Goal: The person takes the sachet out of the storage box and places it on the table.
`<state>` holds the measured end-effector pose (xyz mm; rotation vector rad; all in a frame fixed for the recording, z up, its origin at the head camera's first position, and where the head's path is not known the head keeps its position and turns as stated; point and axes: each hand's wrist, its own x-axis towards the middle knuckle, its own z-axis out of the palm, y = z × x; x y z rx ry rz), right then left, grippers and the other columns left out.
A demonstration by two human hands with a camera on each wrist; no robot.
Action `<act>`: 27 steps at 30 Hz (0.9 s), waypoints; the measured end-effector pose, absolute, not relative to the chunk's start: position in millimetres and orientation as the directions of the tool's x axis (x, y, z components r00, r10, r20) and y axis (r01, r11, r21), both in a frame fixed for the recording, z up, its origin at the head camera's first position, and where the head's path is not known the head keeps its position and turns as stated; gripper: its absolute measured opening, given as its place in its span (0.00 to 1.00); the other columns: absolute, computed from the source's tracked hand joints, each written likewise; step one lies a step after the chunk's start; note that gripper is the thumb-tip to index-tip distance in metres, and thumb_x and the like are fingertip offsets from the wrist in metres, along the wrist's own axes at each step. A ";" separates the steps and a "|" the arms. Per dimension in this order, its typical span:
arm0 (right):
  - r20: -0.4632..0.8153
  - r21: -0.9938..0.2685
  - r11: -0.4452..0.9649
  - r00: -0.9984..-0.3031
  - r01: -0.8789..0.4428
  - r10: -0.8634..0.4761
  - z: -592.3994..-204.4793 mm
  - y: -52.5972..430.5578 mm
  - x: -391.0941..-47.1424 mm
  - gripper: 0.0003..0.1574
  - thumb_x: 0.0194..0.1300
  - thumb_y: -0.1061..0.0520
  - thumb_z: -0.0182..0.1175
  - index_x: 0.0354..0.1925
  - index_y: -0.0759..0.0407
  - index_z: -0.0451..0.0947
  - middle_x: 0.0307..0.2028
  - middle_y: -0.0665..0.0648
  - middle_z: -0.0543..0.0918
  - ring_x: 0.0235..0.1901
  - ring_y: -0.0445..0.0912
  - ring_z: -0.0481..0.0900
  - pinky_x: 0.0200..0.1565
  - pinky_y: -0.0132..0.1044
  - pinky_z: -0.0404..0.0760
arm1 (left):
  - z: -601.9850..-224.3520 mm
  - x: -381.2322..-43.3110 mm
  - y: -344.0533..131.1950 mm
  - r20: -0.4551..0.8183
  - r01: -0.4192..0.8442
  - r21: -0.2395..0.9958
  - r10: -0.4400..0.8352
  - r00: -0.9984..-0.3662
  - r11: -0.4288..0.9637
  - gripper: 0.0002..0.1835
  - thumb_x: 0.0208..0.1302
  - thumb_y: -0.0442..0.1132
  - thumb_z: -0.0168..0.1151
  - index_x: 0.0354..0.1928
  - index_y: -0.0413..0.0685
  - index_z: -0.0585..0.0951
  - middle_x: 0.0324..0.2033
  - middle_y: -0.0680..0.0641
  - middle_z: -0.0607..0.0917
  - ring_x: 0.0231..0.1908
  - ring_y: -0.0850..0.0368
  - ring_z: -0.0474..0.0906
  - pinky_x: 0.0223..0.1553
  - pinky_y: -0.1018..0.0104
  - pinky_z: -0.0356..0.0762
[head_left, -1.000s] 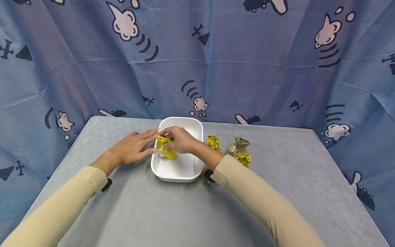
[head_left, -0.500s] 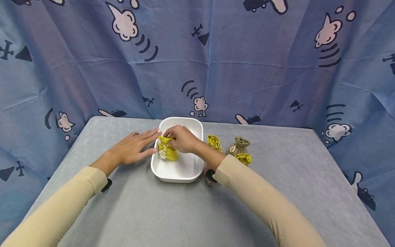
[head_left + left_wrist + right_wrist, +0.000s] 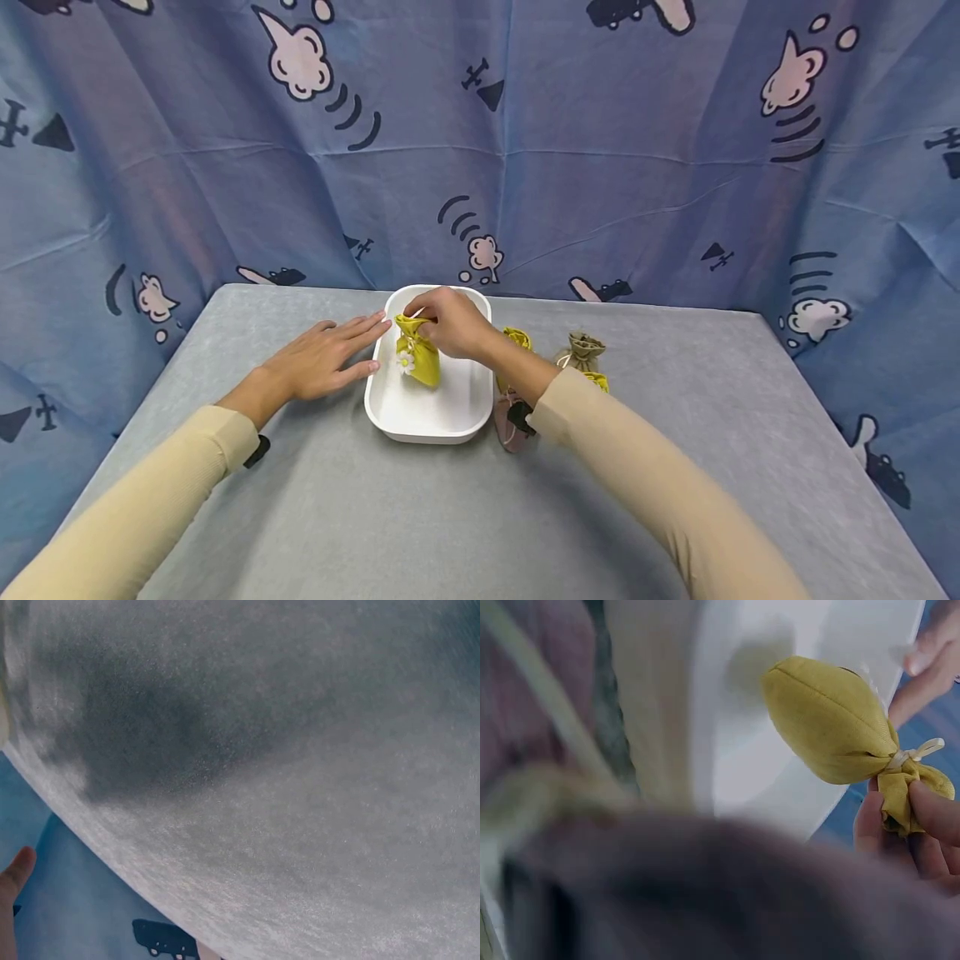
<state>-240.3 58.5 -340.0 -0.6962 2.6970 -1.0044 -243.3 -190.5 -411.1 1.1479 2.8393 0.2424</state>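
A small yellow drawstring pouch [image 3: 420,360] with a white flower hangs inside the white plastic tub [image 3: 431,417]. My right hand [image 3: 455,323] pinches it by the gathered neck. In the right wrist view, thumb and fingers close on the cloth beyond the cream tie of the pouch [image 3: 829,724], whose shadow falls on the white tub floor. With fingers spread and straight, my left hand [image 3: 322,358] rests at the tub's left rim. Only a bit of the left hand [image 3: 15,881] shows at the edge of the left wrist view.
Right of the tub stand more pouches, partly hidden by my right arm: a yellow one [image 3: 517,337], a brown one [image 3: 582,352], another yellow one [image 3: 597,380] and a pinkish one [image 3: 508,427]. A patterned blue curtain [image 3: 637,208] hangs behind the grey table [image 3: 390,517].
My right hand has moved right and slightly away with the yellow pouch, off the tub's left side toward its middle. The flower on the pouch shows more fully. My left hand stays put.
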 end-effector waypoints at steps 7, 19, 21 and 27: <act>0.023 -0.679 0.635 -0.875 -0.368 -0.483 -320.3 65.0 -242.2 0.19 0.66 0.73 0.59 0.54 0.66 0.82 0.46 0.62 0.87 0.48 0.52 0.85 0.49 0.37 0.82 | -411.8 -244.0 -191.3 -0.002 0.686 0.174 0.696 -0.718 0.707 0.37 0.76 0.63 0.42 0.79 0.56 0.53 0.77 0.48 0.53 0.74 0.46 0.55 0.66 0.39 0.60; 0.090 -0.724 0.562 -0.862 -0.400 -0.499 -296.8 90.6 -245.4 0.18 0.67 0.73 0.58 0.55 0.69 0.80 0.47 0.64 0.86 0.47 0.52 0.85 0.50 0.38 0.82 | -413.2 -244.8 -190.9 -0.006 0.685 0.181 0.698 -0.716 0.705 0.38 0.76 0.64 0.40 0.79 0.54 0.54 0.78 0.49 0.53 0.74 0.45 0.55 0.66 0.38 0.60; 0.097 -0.725 0.558 -0.862 -0.403 -0.497 -293.6 96.6 -245.8 0.18 0.67 0.72 0.58 0.54 0.69 0.81 0.47 0.64 0.86 0.47 0.51 0.85 0.50 0.38 0.82 | -412.7 -244.9 -190.4 -0.010 0.685 0.183 0.698 -0.716 0.705 0.38 0.76 0.64 0.40 0.79 0.54 0.54 0.78 0.49 0.52 0.74 0.45 0.55 0.66 0.38 0.59; 0.107 -0.725 0.554 -0.861 -0.410 -0.498 -284.7 115.7 -246.6 0.18 0.68 0.72 0.58 0.55 0.68 0.81 0.47 0.63 0.86 0.47 0.51 0.85 0.51 0.39 0.82 | -411.6 -244.5 -190.2 -0.008 0.685 0.182 0.698 -0.716 0.705 0.38 0.76 0.64 0.41 0.79 0.54 0.54 0.78 0.49 0.52 0.74 0.45 0.55 0.66 0.38 0.59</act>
